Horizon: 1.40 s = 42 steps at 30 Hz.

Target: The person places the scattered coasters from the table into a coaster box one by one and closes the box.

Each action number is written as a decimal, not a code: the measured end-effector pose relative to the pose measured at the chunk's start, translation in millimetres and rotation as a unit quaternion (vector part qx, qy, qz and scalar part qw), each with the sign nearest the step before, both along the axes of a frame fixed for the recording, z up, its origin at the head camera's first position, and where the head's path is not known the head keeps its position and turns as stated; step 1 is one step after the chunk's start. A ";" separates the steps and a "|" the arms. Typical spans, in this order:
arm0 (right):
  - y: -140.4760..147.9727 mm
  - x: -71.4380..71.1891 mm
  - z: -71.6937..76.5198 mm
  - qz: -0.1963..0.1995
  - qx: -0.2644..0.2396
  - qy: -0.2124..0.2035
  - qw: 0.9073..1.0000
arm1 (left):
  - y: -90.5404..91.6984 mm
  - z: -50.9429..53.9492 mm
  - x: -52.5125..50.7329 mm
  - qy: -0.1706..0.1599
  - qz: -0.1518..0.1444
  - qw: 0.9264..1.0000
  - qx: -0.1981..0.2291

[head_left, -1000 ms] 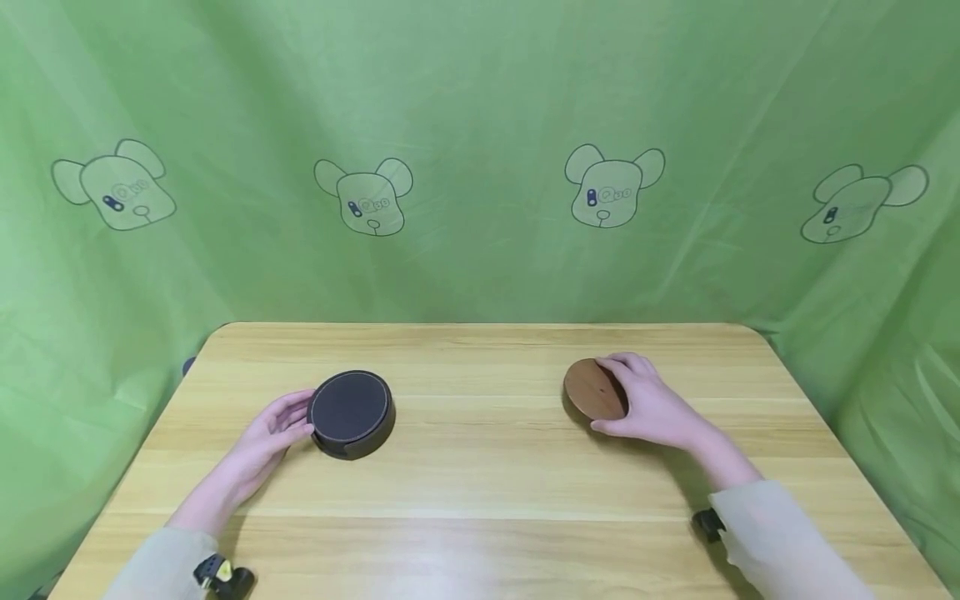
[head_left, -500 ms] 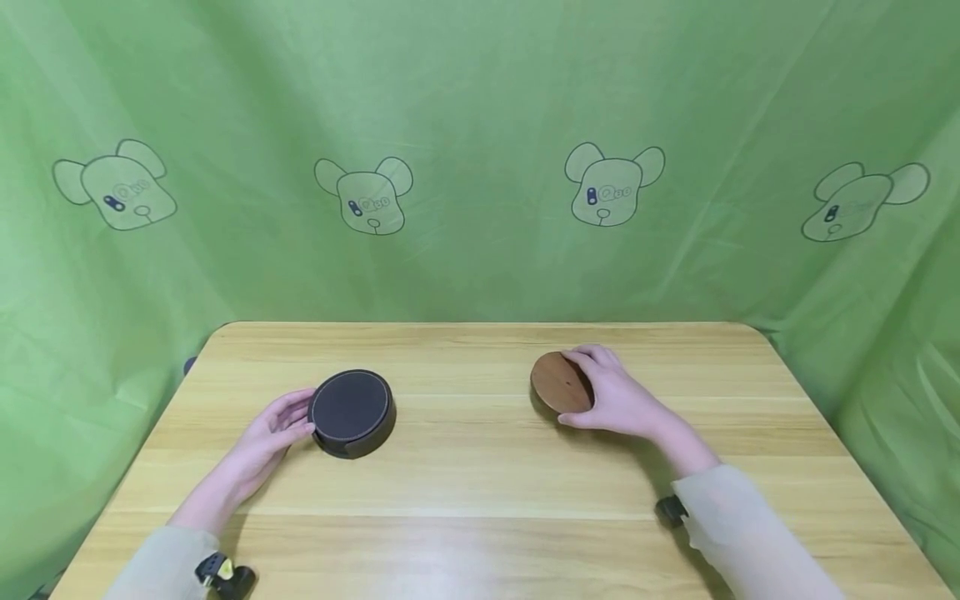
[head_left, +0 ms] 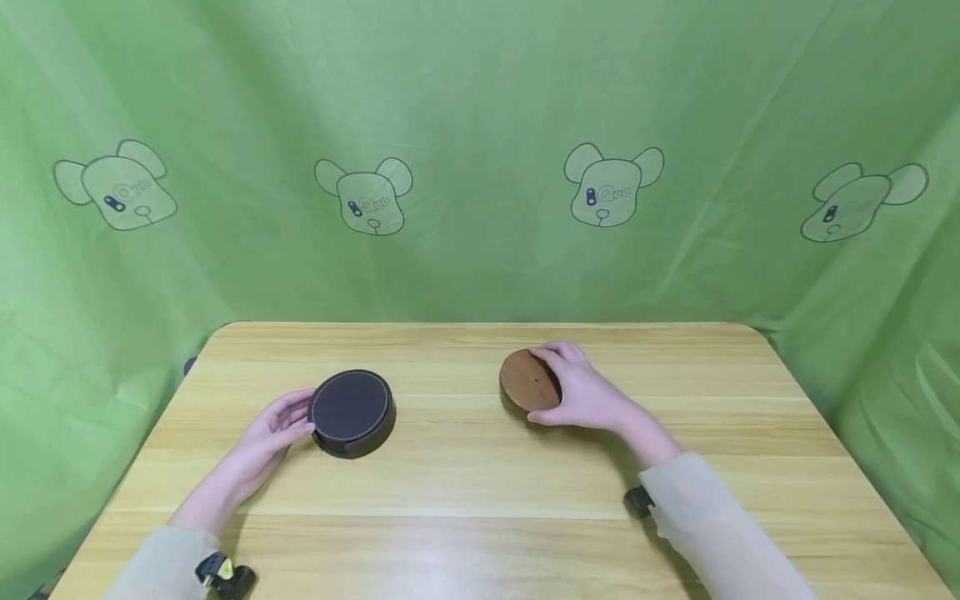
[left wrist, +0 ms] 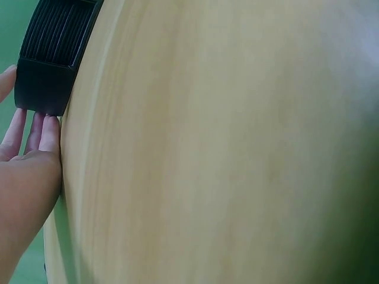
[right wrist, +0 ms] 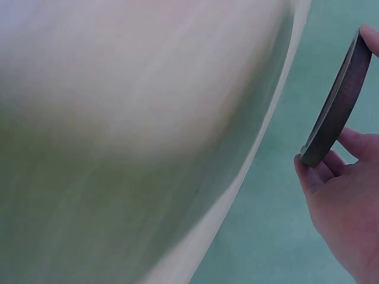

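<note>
On the left of the table stands a round black coaster holder [head_left: 349,414] with a stack of black coasters in it. In the left wrist view the coasters' [left wrist: 55,32] edges show through a gap in its wall. My left hand [head_left: 262,442] touches the holder's left side with fairly straight fingers, thumb in front. My right hand [head_left: 588,396] grips a brown round wooden disc [head_left: 525,380], with a small dark spot near its middle, by its right edge. Seen from the right wrist, the disc [right wrist: 337,97] is edge-on, held between the fingertips and tilted.
A light wood table [head_left: 450,483] with rounded far corners spans the view. Behind it and at both sides hangs a green curtain [head_left: 480,100] with printed bear heads. Small black devices [head_left: 225,575] sit at both wrists.
My right hand has carried the wooden disc leftward, from the table's right part toward the middle and slightly farther away. The left hand and the coaster holder have stayed in place.
</note>
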State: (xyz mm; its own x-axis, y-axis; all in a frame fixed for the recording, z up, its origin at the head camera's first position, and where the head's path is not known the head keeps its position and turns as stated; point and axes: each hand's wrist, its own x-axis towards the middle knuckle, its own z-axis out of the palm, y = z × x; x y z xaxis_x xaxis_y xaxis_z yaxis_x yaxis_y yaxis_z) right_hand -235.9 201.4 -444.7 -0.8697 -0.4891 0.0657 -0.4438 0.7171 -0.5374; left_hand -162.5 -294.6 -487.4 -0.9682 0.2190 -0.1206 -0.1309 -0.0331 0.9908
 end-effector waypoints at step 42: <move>-94.1 -5.8 -1.2 0.080 -0.017 -0.025 0.996 | 0.4 0.8 0.2 -0.017 0.004 1.000 -0.016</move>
State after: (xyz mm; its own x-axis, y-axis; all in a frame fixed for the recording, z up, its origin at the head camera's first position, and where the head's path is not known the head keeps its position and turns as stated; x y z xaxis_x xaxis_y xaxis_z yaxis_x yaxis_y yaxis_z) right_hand -241.6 107.3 -445.9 -0.7832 -0.6203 0.0433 -0.5237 0.6204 -0.5838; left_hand -162.3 -294.2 -486.7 -0.9652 0.2069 -0.1599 -0.1640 -0.0028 0.9865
